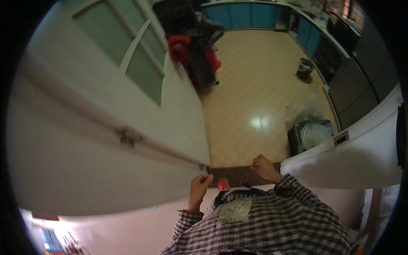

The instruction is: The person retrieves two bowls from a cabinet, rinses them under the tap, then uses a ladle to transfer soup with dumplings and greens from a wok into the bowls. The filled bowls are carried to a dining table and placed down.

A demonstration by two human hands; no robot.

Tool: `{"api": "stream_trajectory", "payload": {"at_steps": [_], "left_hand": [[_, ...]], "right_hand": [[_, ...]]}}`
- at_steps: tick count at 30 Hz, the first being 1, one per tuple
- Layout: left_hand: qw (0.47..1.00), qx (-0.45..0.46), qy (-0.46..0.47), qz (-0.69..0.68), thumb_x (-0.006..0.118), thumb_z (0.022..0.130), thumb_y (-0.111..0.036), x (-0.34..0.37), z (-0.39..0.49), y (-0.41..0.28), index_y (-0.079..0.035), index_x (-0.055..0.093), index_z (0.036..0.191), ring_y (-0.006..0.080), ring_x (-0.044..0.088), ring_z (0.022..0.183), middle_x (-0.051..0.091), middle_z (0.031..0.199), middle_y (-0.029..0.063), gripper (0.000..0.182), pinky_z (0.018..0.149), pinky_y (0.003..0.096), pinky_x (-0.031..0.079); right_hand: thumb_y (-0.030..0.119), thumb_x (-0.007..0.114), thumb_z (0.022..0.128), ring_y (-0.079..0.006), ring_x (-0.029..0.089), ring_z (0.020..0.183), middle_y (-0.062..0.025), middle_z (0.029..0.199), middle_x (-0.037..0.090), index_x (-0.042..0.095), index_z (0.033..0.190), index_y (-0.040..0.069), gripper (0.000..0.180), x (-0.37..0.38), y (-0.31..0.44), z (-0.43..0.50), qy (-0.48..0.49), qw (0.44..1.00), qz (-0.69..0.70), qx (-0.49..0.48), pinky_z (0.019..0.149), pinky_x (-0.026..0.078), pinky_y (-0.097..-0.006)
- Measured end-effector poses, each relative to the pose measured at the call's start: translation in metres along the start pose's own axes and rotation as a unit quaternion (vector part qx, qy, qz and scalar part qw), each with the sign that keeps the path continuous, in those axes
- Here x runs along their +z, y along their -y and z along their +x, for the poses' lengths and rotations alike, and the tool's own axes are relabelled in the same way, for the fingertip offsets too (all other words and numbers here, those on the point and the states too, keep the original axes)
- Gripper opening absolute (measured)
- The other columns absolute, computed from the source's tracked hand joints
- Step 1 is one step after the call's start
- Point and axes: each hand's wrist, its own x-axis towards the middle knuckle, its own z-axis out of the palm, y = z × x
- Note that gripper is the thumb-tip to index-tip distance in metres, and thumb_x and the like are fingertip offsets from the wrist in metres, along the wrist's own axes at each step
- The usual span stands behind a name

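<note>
My left hand (200,188), with its fingers curled and thumb near the fingertips, is raised in front of the checked shirt (271,223), beside the white door (178,127). Whether anything small sits between its fingers cannot be made out. My right hand (265,168), loosely curled, is above the dark doorway threshold (232,177); no object shows in it. Neither hand plainly touches the door or its frame. Below, between the hands, the tip of a red shoe (223,184) shows on the threshold.
Beyond lies a tiled floor (248,79). Red and dark cloth items (200,57) hang beside the door. A black bin (305,68) stands at right. Nearer are a plastic-covered dark container (314,134) and a white door-frame side with a metal strike plate (341,138). Blue cabinets (240,16) line the back.
</note>
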Motion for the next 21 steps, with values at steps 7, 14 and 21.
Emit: {"api": "stream_trajectory", "payload": {"at_steps": [7, 14, 21], "left_hand": [[0.981, 0.096, 0.145, 0.083, 0.057, 0.085, -0.021, 0.033, 0.18, -0.096, 0.001, 0.062, 0.09, 0.0129, 0.056, 0.079, 0.061, 0.086, 0.0042, 0.023, 0.074, 0.0285, 0.045], [0.959, 0.077, 0.266, 0.064, 0.059, 0.083, -0.015, 0.106, 0.323, -0.152, -0.001, 0.061, 0.091, 0.0078, 0.052, 0.081, 0.059, 0.083, 0.0001, 0.017, 0.073, 0.0227, 0.041], [0.973, 0.104, 0.2, 0.049, 0.061, 0.08, -0.012, 0.168, 0.491, -0.254, -0.001, 0.064, 0.083, 0.0112, 0.056, 0.078, 0.061, 0.083, 0.0035, 0.012, 0.076, 0.0255, 0.044]], "right_hand": [[0.009, 0.062, 0.075, -0.0256, 0.055, 0.071, -0.0125, 0.088, 0.05, 0.058, 0.087, 0.007, 0.013, -0.031, -0.02, 0.084, -0.22, 0.967, 0.04, 0.119, 0.062, 0.045, -0.0358], [0.013, 0.066, 0.069, -0.0183, 0.055, 0.059, -0.0093, 0.064, 0.057, 0.059, 0.077, 0.0, 0.017, -0.073, -0.127, 0.122, -0.337, 0.879, 0.154, 0.299, 0.056, 0.043, -0.03], [0.011, 0.061, 0.075, -0.0279, 0.057, 0.07, -0.0141, 0.076, 0.056, 0.062, 0.08, 0.002, 0.01, -0.212, -0.199, 0.332, -0.235, 0.948, -0.009, 0.214, 0.061, 0.045, -0.0358]]}}
